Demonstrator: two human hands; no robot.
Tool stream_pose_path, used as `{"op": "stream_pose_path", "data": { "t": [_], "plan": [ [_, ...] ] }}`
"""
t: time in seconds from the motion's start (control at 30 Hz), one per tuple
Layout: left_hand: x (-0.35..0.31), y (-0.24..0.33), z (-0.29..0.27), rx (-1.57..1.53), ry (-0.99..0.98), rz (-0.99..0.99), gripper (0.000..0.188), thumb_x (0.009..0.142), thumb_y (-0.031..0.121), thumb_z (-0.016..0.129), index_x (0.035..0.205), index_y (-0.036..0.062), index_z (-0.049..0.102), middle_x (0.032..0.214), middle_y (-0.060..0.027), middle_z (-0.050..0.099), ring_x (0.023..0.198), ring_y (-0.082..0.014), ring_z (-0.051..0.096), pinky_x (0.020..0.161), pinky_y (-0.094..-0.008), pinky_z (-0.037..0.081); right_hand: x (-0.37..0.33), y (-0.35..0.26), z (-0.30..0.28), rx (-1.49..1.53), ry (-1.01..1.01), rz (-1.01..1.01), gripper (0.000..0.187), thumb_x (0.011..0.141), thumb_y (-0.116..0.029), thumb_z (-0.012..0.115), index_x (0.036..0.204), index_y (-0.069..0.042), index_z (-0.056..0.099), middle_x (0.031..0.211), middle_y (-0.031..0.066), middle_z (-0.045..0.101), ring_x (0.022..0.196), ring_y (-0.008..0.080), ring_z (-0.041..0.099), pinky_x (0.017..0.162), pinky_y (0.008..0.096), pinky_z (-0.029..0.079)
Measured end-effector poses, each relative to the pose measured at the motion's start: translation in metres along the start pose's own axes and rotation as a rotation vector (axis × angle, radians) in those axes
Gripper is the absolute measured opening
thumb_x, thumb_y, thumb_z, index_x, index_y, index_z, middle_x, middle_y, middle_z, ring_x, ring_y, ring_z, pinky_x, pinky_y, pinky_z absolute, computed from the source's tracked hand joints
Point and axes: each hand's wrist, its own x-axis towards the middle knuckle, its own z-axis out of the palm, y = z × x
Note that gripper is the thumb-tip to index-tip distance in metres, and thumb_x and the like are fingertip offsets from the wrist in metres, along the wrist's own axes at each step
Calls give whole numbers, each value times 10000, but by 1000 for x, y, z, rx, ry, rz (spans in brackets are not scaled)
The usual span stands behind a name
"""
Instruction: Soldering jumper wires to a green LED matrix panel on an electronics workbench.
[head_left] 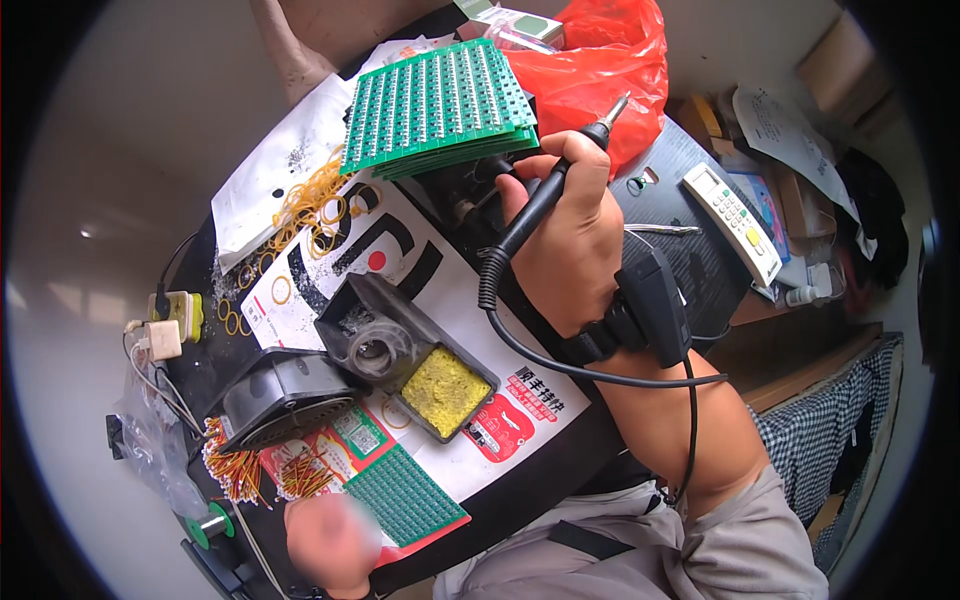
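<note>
R hand point(570, 240): thumb + fingers closed round a black soldering iron point(535, 212), metal tip pointing up and to the R, away from the body; fingertips are nr a dark fixture by the board stack, can't tell if touching. L hand point(330, 540) is down at the lower L, its fingers blurred, so can't tell if they're open or gripping; it's right by the near corner of a green circuit board point(405, 500), which lies on a red sheet. Iron's cord loops back over the R forearm, past a black wrist device point(650, 305). Just beyond the R fingers: pile of green PCBs point(440, 105), stacked flat-ish, w/ a red plastic bag point(610, 75) to its R. Mid-table: black iron stand point(398, 308) w/ yellow sponge point(445, 392) in its tray; black fan point(295, 400) just L of it. Bundled wires point(235, 470) btwn fan and solder spool point(210, 525). Further out: rubber bands point(318, 200) in a tangle on white paper, white remote point(733, 225) far R.
</note>
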Motion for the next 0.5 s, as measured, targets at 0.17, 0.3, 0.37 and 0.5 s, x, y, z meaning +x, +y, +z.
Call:
{"op": "stream_pose_path", "data": {
  "t": [0.17,0.3,0.37,0.5],
  "plan": [
    [0,0,-1,-8,-2,-4,178,727,-146,643,852,-19,650,829,-114,577,743,-239,559,661,-312,440,0,-1,0,0,0,3,480,775,77,720,1165,-2,450,779,164,615,709,361,640,627,429,507],
    [0,0,0,-15,2,-1,182,728,-149,641,855,-18,650,829,-114,575,744,-239,559,662,-313,441,0,-1,1,-4,4,0,487,773,80,721,1167,-5,449,785,165,619,713,362,641,631,430,508],
    [0,0,0,-16,2,2,184,728,-151,641,855,-18,650,829,-115,575,747,-241,560,665,-314,443,0,-1,0,-8,4,-2,493,771,83,720,1172,-9,447,789,166,621,716,364,642,632,430,508],
    [-1,-1,0,-20,5,2,186,728,-155,641,855,-20,650,830,-116,576,752,-243,564,671,-316,447,-1,-2,0,-15,-4,0,503,768,89,719,1175,-16,442,796,168,626,724,366,644,633,430,507]
  ]
}}
